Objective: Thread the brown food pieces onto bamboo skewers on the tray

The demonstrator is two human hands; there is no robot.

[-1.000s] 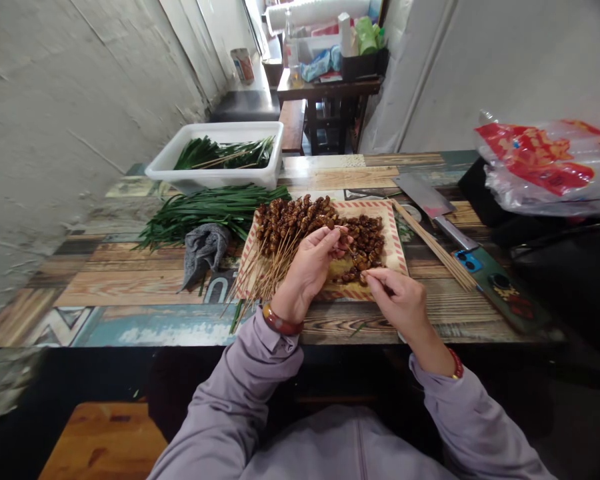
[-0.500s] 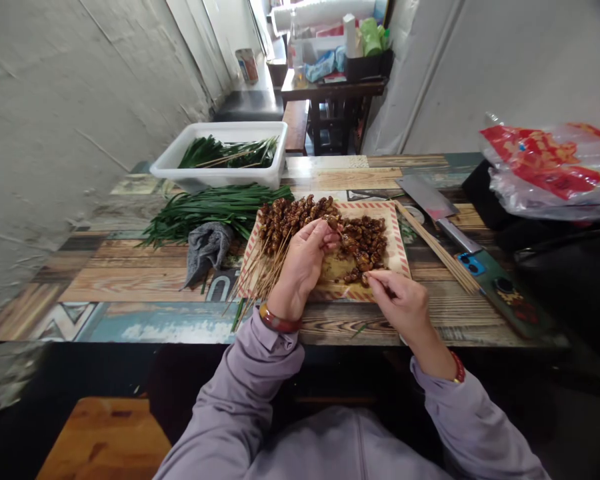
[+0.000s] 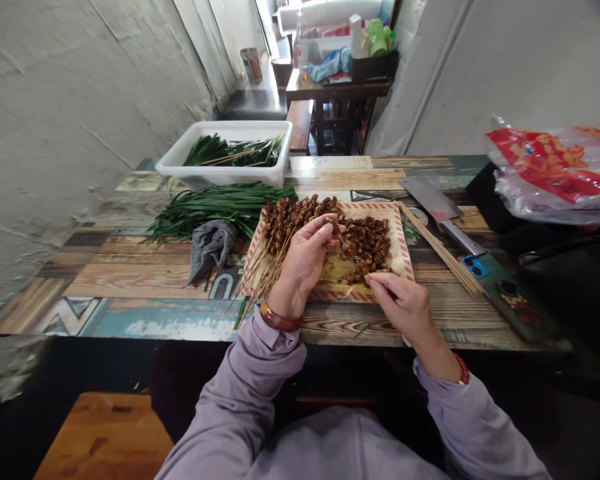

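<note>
Dark, glossy brown sauced pieces (image 3: 367, 243) lie heaped on the right of a tray with a red-and-cream striped rim (image 3: 407, 257). Threaded skewers of the same pieces (image 3: 285, 220) are stacked on its left, bare sticks toward me. My left hand (image 3: 310, 257) is closed above the tray's middle, pinching one brown piece (image 3: 333, 225) between thumb and fingers. At the near right side of the heap, my right hand (image 3: 403, 297) pinches what looks like a thin bamboo skewer, mostly hidden by the fingers and the dark pieces.
Left of the tray lie green chives (image 3: 210, 210) and a grey cloth (image 3: 211, 248). Behind them stands a white tub (image 3: 225, 177) of greens. On the right are bare skewers (image 3: 443, 250), a cleaver (image 3: 433, 199), a phone (image 3: 507, 293) and a red-and-clear plastic bag (image 3: 550, 167).
The whole view has shifted slightly. Both hands keep nearly the same place over the tray, with the left fingers a little changed around the brown piece.
</note>
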